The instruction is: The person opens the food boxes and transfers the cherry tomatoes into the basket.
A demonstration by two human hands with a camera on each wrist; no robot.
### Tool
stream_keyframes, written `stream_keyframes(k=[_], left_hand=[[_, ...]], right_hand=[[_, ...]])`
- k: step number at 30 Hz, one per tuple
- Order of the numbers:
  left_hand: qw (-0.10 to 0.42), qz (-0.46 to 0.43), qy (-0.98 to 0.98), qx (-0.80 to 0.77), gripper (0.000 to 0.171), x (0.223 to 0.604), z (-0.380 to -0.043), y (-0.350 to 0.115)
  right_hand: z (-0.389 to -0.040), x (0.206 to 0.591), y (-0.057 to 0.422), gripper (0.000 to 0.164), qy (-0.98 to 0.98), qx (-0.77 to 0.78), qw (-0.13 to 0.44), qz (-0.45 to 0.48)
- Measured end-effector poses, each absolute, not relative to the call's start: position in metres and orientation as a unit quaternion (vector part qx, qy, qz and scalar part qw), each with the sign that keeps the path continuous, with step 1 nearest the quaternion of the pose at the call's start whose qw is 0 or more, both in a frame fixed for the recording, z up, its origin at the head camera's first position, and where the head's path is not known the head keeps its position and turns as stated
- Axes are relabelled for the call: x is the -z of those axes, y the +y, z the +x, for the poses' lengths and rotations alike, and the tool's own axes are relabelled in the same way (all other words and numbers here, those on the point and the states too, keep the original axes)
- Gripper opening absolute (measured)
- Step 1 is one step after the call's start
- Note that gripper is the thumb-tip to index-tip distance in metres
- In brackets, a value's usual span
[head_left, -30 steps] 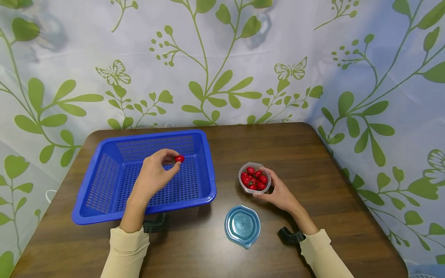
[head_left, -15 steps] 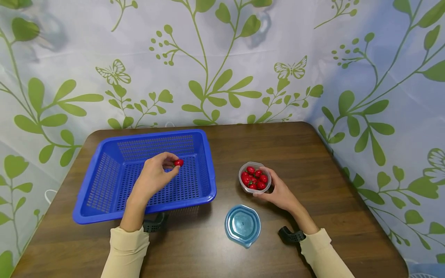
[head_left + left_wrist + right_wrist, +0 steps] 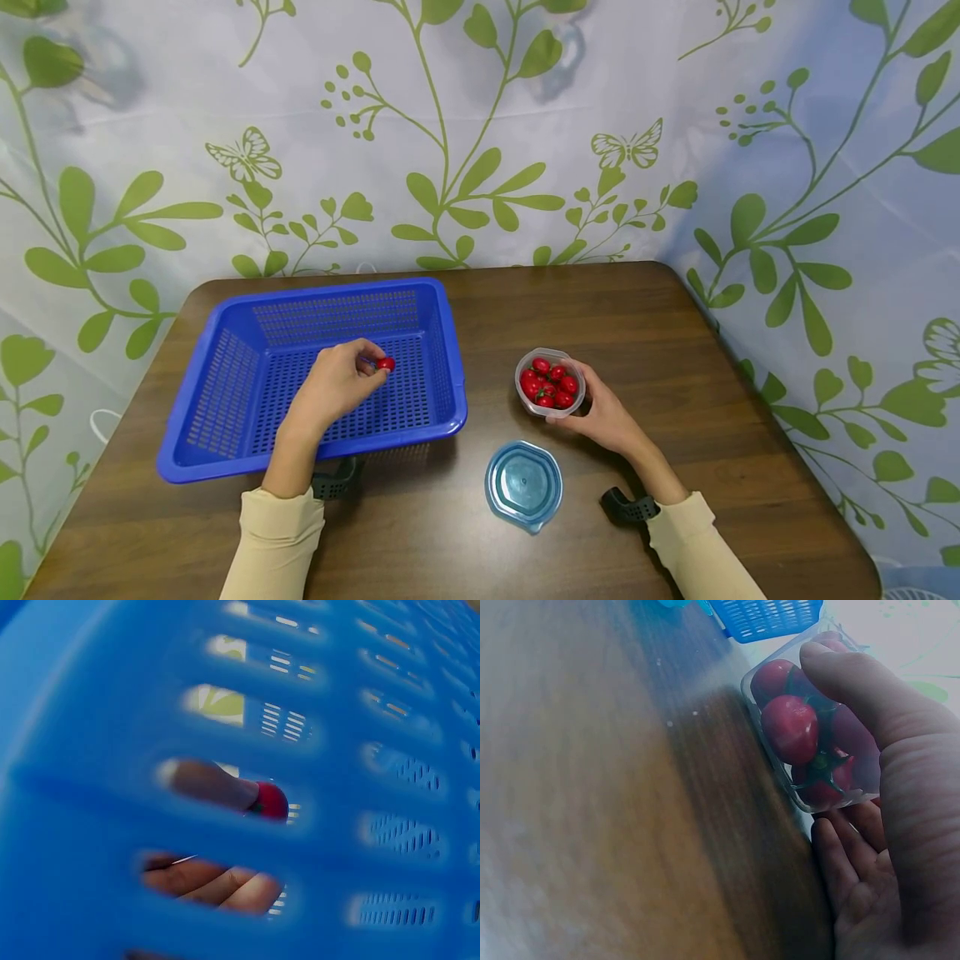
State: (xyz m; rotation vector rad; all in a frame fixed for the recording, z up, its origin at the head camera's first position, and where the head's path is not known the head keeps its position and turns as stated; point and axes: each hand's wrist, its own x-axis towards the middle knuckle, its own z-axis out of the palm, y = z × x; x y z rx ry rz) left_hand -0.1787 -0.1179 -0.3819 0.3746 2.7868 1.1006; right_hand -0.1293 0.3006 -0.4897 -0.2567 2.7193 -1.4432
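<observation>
A red cherry tomato [image 3: 386, 364] is pinched between the fingertips and thumb of my left hand [image 3: 333, 387], low inside the blue plastic basket [image 3: 459, 392]. Through the slots of the basket wall, the left wrist view shows the tomato [image 3: 271, 802] at the fingertips; the wall hides most of the hand. My right hand [image 3: 600, 414] grips a small clear container [image 3: 525, 404] from its right side, thumb near and fingers behind. Several cherry tomatoes [image 3: 790, 729] with green stems fill that container.
A round teal lid [image 3: 523, 485] lies on the brown wooden table [image 3: 450, 550], nearer than the container. A white curtain with green leaves [image 3: 480, 150] stands behind the table and to both sides.
My left hand has sunk lower into the basket with the cherry tomato still pinched. The right hand and the container have stayed in place.
</observation>
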Motion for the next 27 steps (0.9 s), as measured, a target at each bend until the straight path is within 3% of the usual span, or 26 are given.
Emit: stream_keyframes(k=[27], left_hand=[[0.037,0.136,0.927,-0.347,0.026,0.3778,-0.1756,-0.1156]], right_hand=[[-0.1300,0.4910,0.3027,0.096,0.875,0.474,0.029,-0.093]])
